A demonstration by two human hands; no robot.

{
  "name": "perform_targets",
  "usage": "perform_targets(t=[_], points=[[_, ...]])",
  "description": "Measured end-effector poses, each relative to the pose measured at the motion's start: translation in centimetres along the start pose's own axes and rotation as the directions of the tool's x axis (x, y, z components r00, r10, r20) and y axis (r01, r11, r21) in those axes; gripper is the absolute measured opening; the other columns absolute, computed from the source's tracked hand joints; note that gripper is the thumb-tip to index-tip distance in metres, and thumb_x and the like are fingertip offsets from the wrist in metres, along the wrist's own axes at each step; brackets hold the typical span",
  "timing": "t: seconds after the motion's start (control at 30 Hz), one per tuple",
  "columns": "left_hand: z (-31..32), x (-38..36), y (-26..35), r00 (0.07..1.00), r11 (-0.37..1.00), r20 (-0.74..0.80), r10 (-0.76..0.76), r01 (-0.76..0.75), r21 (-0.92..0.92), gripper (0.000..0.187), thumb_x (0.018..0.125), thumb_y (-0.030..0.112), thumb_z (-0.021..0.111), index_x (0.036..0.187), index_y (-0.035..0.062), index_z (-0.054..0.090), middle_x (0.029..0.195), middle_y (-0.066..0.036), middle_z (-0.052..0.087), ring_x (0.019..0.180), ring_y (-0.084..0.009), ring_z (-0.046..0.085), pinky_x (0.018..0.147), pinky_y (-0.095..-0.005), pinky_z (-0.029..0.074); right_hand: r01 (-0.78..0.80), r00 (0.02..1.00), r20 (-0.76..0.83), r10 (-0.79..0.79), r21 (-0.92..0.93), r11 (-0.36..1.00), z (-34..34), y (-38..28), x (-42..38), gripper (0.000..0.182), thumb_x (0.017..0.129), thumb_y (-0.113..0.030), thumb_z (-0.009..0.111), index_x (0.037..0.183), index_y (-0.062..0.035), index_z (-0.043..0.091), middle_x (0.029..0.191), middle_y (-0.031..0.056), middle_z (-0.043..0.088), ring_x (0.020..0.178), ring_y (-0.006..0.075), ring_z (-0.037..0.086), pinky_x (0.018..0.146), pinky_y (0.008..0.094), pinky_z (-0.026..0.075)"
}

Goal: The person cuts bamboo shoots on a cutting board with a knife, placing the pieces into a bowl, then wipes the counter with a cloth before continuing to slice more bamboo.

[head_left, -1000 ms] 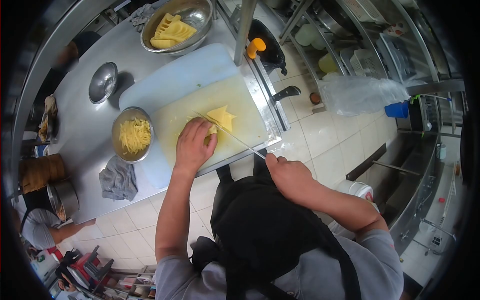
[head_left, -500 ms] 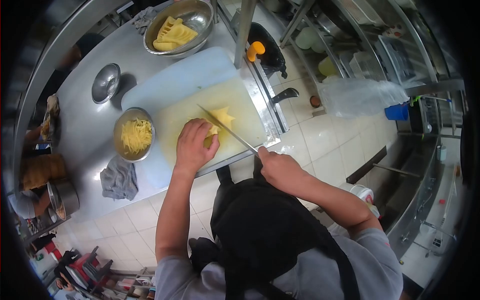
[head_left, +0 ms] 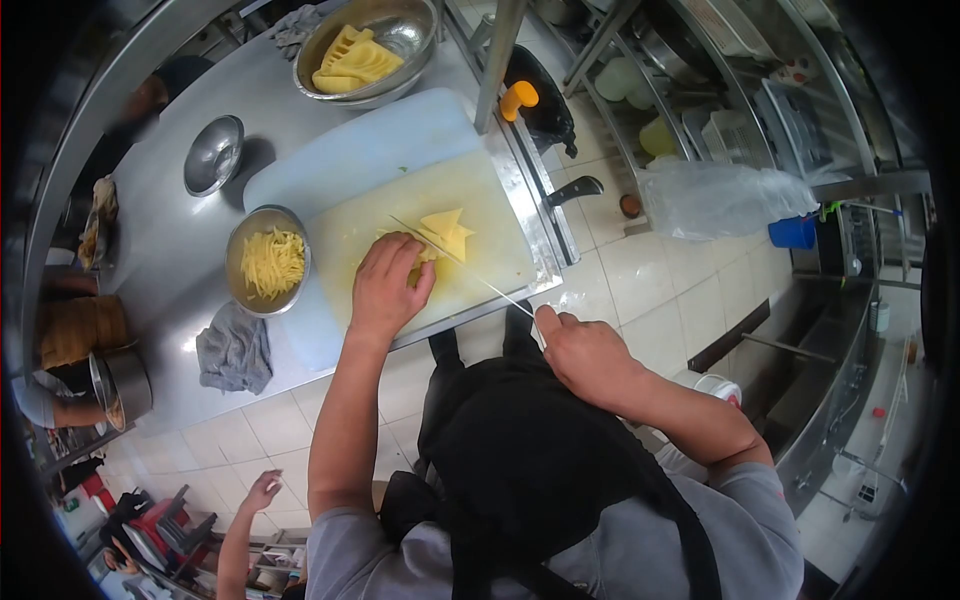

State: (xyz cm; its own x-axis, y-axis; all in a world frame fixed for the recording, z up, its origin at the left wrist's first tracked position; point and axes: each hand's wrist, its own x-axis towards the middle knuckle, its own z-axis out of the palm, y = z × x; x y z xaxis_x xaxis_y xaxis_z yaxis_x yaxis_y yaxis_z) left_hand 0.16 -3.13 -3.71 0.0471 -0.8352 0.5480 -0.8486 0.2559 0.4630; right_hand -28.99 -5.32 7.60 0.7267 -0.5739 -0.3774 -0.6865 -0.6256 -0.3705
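My right hand (head_left: 585,358) is wrapped round the handle of a long knife (head_left: 487,282), whose blade slants up and left across yellow pieces. Curled fingers of my left hand (head_left: 390,280) press on a yellow food piece (head_left: 426,254) beside the blade. Cut yellow slices (head_left: 447,232) lie just right of the blade on the pale cutting board (head_left: 480,190). Left of the board, a metal bowl (head_left: 238,282) holds thin yellow strips (head_left: 272,263).
A large bowl (head_left: 418,32) with yellow chunks stands at the top. A small metal bowl (head_left: 213,155), grey cloth (head_left: 234,349) and second knife (head_left: 575,190) lie around the boards. Another person's hand (head_left: 263,491) shows at lower left; others work at far left.
My right hand has moved right and down, drawing the knife back. More slices lie separated right of the blade. Another person's arm has appeared at lower left.
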Motion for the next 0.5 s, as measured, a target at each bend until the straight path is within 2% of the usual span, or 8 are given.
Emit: perform_targets(t=[0.3,0.37,0.43,0.5], points=[[0.0,-0.2,0.1,1.000,1.000,0.022,-0.015,0.015,0.007,0.027,0.079,0.007,0.077,0.103,0.0028,0.065,0.106,-0.015,0.069,0.100,-0.0352,0.068,0.088,-0.0434,0.057,-0.001,1.000,0.000,0.001,-0.033,0.999,-0.8,-0.5,-0.3,0.028,0.084,0.001,0.059,0.109,0.0012,0.047,0.085,0.0228,0.067,0.070,0.0422,0.070,0.062,0.0502,0.057],[-0.2,-0.4,0.0,0.996,0.999,0.078,-0.035,0.032,0.043,0.026,0.080,0.010,0.077,0.102,0.0033,0.066,0.106,-0.015,0.069,0.102,-0.0349,0.067,0.089,-0.0439,0.057,0.012,1.000,-0.023,-0.013,-0.047,0.999,-0.7,-0.6,0.2,0.027,0.085,0.000,0.058,0.109,0.0009,0.047,0.085,0.0225,0.067,0.069,0.0421,0.070,0.062,0.0503,0.057],[0.4,-1.2,-0.6,0.997,0.999,0.068,-0.023,0.020,0.045,0.023,0.081,0.012,0.076,0.101,0.0038,0.067,0.106,-0.015,0.069,0.103,-0.0341,0.067,0.091,-0.0437,0.057,-0.041,0.999,0.000,0.041,-0.041,0.998,-0.1,-0.5,0.2,0.023,0.091,-0.008,0.059,0.109,0.0005,0.048,0.083,0.0227,0.067,0.069,0.0425,0.069,0.063,0.0520,0.056],[0.5,-1.2,-0.6,0.999,0.998,0.032,-0.021,0.019,0.062,0.023,0.081,0.013,0.078,0.100,0.0042,0.070,0.107,-0.017,0.070,0.103,-0.0361,0.068,0.090,-0.0458,0.057,-0.024,1.000,-0.003,0.023,-0.038,0.999,0.2,-0.3,0.6,0.022,0.090,-0.009,0.059,0.107,0.0001,0.048,0.084,0.0230,0.067,0.070,0.0421,0.069,0.062,0.0513,0.056]])
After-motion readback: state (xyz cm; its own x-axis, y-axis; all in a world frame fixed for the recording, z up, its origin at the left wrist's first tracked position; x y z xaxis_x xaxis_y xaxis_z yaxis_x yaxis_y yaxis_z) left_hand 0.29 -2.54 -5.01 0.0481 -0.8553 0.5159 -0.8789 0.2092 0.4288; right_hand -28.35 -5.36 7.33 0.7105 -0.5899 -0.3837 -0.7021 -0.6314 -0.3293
